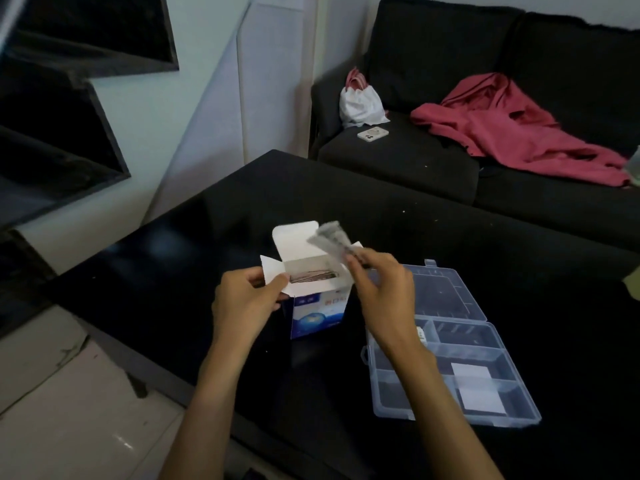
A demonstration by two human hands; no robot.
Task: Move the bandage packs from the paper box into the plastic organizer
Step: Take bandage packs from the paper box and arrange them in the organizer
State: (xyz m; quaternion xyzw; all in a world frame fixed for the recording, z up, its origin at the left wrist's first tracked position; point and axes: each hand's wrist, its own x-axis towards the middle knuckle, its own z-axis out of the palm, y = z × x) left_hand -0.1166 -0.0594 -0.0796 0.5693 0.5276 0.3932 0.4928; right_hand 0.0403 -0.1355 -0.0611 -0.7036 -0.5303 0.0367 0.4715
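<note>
A blue and white paper box (317,313) stands upright on the black table (450,237) with its top flaps open. More bandage packs (313,277) show inside it. My left hand (244,303) grips the box by its left flap and side. My right hand (381,282) pinches a blurred grey bandage pack (329,239) just above the box's right edge. The clear plastic organizer (446,362) lies open to the right of the box, lid folded back. A white flat pack (476,388) lies in one of its front compartments.
A black sofa (398,161) stands behind the table with a pink garment (512,126), a white bag (360,98) and a phone (373,134) on it. Pale tiled floor (69,393) lies to the left of the table's edge.
</note>
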